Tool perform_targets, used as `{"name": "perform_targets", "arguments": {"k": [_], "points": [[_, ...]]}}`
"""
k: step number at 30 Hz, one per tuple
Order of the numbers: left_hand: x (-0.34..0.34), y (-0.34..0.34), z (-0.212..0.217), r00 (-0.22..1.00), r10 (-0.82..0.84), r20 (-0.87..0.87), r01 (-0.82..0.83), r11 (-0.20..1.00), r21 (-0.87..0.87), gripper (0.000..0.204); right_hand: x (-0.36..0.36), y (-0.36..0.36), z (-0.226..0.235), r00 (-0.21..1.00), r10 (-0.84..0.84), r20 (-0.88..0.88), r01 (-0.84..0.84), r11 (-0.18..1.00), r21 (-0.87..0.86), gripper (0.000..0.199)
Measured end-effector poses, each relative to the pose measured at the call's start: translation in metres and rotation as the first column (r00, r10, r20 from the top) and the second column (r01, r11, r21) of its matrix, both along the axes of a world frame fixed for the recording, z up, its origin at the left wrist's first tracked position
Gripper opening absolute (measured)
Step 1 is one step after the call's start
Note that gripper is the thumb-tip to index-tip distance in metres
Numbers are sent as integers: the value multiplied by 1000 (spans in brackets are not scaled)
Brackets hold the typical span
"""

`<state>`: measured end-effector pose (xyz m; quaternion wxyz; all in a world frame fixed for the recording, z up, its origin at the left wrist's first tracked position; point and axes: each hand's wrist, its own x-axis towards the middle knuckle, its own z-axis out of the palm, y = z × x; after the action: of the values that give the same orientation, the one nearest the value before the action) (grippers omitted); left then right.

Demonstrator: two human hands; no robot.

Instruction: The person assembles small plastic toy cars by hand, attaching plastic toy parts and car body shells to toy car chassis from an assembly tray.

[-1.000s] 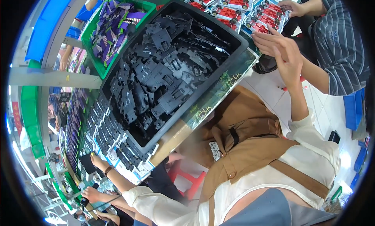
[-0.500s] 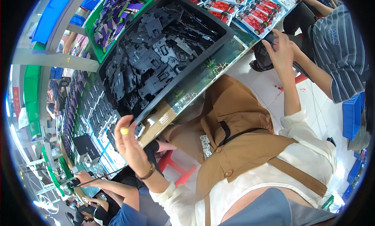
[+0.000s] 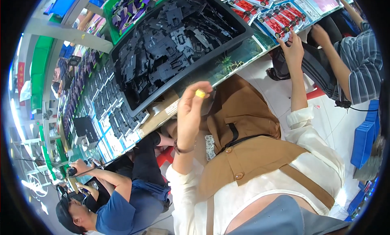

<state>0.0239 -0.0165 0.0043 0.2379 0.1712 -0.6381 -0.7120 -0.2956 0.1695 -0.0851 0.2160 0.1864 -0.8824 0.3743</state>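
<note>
My right hand (image 3: 293, 52) is at the table's edge, fingers apart. Its fingertips are close beside the nearest red-and-white toy car chassis (image 3: 280, 25), which has black wheels; I cannot tell whether they touch. My left hand (image 3: 193, 107) is raised over my lap, beside the near side of a large black bin (image 3: 183, 78). Its fingers are loosely bent, with a yellow wrap around one, and nothing shows in them. Flat black plastic parts (image 3: 162, 52) are heaped in the bin. More toy car chassis (image 3: 245, 5) lie in rows beyond it.
A green crate (image 3: 115, 29) of purple and green parts stands behind the bin. Black parts (image 3: 122, 119) lie in rows at the left, near a black box (image 3: 85, 129). Co-workers sit on both sides: a striped sleeve (image 3: 361, 66) right, a blue shirt (image 3: 115, 210) left.
My left hand has moved right, away from the bin's left corner to over my lap. My right hand has shifted slightly, its fingers now at the toy car chassis by the table's edge.
</note>
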Motion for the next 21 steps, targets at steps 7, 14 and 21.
{"name": "perform_targets", "arguments": {"k": [7, 14, 21], "points": [[-28, 20, -7, 992, -124, 18, 121, 983, 136, 21, 5, 12, -4, 998, 29, 58, -18, 982, -187, 59], [-41, 25, -22, 984, -176, -10, 173, 959, 226, 24, 17, 25, 30, 968, 182, 173, -100, 910, -401, 53], [-54, 33, -29, 946, -155, -283, 267, 869, 416, 55, 73, 3, 89, 913, 400, 81, -326, 833, -447, 46]]}}
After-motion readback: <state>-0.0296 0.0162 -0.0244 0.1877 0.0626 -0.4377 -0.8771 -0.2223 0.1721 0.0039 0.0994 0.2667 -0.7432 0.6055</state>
